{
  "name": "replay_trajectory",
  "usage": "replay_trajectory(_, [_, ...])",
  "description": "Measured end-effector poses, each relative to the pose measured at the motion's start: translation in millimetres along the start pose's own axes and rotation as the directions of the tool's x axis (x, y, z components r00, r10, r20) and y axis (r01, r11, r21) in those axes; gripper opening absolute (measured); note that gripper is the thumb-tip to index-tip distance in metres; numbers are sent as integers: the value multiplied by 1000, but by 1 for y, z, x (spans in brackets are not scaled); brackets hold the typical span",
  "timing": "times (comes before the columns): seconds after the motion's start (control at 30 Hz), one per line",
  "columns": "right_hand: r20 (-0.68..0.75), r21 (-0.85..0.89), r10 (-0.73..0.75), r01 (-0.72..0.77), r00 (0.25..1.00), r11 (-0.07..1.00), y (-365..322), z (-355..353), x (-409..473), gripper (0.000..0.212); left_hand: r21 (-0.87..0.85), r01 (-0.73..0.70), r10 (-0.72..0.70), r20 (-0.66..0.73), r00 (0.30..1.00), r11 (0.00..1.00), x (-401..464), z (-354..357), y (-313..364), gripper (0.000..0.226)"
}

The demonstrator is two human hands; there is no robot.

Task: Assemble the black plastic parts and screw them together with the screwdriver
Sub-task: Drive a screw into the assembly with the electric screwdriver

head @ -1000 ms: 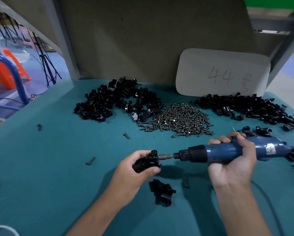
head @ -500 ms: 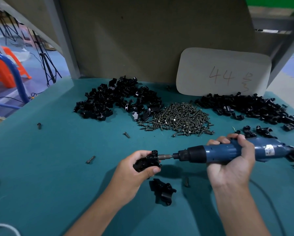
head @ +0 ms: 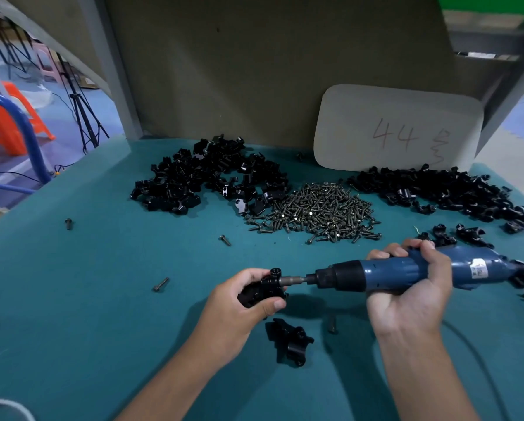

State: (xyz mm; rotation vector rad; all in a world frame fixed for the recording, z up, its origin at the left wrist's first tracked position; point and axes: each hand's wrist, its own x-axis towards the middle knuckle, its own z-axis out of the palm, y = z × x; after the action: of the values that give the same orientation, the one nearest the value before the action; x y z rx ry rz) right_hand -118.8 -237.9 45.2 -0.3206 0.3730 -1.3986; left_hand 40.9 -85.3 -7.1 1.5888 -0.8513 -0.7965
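Both hands (head: 406,299) mid-table (head: 87,299); piles (head: 318,211) behind.

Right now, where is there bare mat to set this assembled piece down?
The widest bare patch is left of the left hand, bordered by the stray screw and the left pile of black parts. The near strip beside the loose black piece is free too. The back is crowded: both piles and the screw heap. Scattered parts crowd the right.
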Motion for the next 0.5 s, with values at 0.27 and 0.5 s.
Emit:
replay_trajectory(0.27, [-14, -2, 1, -1, 1000, 1000, 1, 1, -2, 9, -13, -5, 5, -6, 1000, 1000, -1, -1, 3, 45])
replay_trajectory(0.5, [-41, -9, 18, -18, 999, 1000, 0, -1, -2, 10, -3, -20, 20, 14, 1000, 1000, -2, -1, 4, 47])
